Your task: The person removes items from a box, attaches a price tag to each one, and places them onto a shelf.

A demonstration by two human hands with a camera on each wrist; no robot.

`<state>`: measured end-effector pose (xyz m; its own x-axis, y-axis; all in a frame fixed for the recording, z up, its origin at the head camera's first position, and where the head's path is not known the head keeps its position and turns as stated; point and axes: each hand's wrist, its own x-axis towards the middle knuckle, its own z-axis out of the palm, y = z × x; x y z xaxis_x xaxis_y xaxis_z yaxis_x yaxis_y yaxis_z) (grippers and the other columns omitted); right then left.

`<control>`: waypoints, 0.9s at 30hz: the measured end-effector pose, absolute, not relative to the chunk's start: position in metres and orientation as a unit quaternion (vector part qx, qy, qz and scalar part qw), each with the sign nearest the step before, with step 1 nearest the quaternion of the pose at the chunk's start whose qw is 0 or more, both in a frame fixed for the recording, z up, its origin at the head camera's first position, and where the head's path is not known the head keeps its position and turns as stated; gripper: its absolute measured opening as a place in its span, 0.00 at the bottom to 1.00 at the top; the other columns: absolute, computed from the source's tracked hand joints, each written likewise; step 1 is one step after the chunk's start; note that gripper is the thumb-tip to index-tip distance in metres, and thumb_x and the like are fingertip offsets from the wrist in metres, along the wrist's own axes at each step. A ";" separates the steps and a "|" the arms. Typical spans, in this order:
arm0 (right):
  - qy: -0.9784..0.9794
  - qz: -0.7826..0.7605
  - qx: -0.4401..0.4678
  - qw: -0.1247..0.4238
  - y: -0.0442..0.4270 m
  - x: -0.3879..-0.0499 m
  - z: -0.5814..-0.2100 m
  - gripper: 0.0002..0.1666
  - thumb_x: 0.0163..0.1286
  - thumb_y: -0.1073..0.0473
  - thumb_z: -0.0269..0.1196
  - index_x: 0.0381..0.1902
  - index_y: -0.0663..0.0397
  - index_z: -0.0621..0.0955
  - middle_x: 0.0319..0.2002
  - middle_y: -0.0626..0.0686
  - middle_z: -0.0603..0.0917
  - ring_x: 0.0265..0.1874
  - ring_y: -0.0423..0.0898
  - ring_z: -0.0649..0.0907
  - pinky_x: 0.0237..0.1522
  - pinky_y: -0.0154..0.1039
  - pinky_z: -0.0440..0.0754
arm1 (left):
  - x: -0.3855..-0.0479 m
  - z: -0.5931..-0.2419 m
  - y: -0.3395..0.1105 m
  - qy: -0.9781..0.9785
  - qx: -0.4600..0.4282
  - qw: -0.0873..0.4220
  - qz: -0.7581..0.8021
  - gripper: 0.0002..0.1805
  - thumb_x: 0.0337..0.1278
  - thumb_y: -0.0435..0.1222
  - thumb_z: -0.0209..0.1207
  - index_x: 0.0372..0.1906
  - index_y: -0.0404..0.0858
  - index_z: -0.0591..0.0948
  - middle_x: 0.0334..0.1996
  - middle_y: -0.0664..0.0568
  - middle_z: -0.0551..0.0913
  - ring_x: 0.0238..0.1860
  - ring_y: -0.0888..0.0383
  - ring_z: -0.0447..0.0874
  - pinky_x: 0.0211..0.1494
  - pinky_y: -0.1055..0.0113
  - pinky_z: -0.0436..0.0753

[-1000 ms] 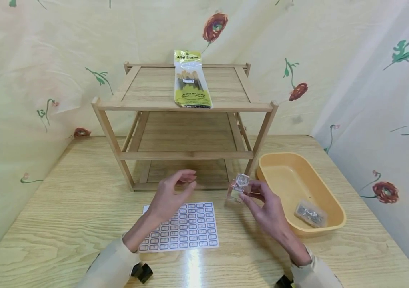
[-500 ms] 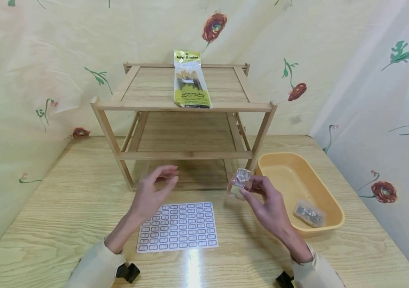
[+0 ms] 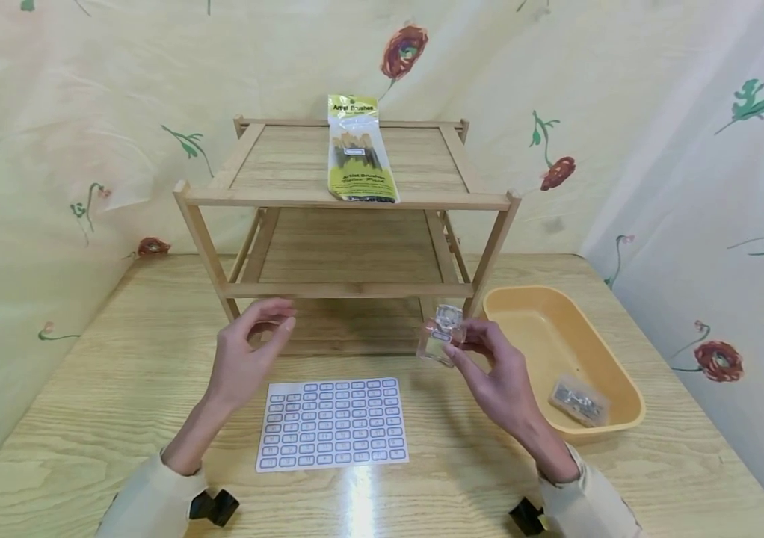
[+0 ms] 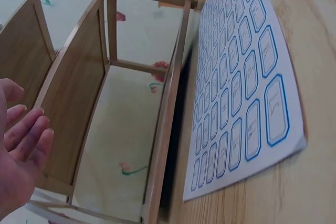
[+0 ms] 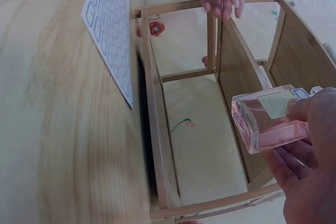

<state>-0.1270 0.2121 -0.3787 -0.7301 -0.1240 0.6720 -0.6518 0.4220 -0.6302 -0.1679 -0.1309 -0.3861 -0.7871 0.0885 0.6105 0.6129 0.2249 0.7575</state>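
A clear glass bottle with pink liquid [image 3: 439,341] is pinched between the thumb and fingers of the right hand [image 3: 504,377], held above the table before the rack's right front leg. In the right wrist view the bottle [image 5: 270,116] carries a pale label and a small blue-edged sticker, beside the thumb of the right hand [image 5: 315,156]. The left hand [image 3: 241,359] hangs in the air with loosely curved fingers, holding nothing, left of and above the sheet of numbered labels [image 3: 333,424]. In the left wrist view the left hand [image 4: 21,145] shows at the left edge.
A three-tier wooden rack [image 3: 348,289] stands behind the hands, with a packet of artist brushes [image 3: 362,161] on its top shelf. At right, a yellow tray [image 3: 530,314] holds a small clear box of metal pieces [image 3: 580,400]. Patterned cloth [image 3: 119,112] hangs behind.
The left hand has moved left, away from the bottle and off the label sheet. The right hand has raised the bottle slightly, still gripping it.
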 end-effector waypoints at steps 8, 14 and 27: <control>-0.795 0.478 0.245 0.282 0.205 -0.131 -0.372 0.21 0.61 0.82 0.69 0.51 0.72 0.77 0.42 0.58 0.84 0.42 0.41 0.84 0.48 0.27 0.82 | -0.169 -0.382 -0.145 -0.744 -0.222 0.256 -0.576 0.12 0.66 0.22 0.62 0.53 0.28 0.83 0.44 0.41 0.87 0.44 0.57 0.84 0.51 0.74 0.81; -0.792 0.482 0.251 0.279 0.199 -0.134 -0.366 0.21 0.61 0.81 0.69 0.52 0.72 0.77 0.42 0.58 0.84 0.42 0.42 0.84 0.49 0.28 0.82 | -0.169 -0.378 -0.155 -0.741 -0.203 0.268 -0.581 0.12 0.68 0.24 0.62 0.53 0.28 0.83 0.45 0.38 0.86 0.44 0.58 0.84 0.51 0.74 0.81; -0.787 0.492 0.253 0.273 0.191 -0.140 -0.357 0.20 0.63 0.81 0.68 0.51 0.72 0.77 0.42 0.59 0.84 0.40 0.42 0.82 0.45 0.27 0.82 | -0.170 -0.374 -0.175 -0.745 -0.147 0.283 -0.586 0.13 0.66 0.20 0.60 0.54 0.27 0.82 0.43 0.49 0.86 0.43 0.64 0.83 0.51 0.73 0.80</control>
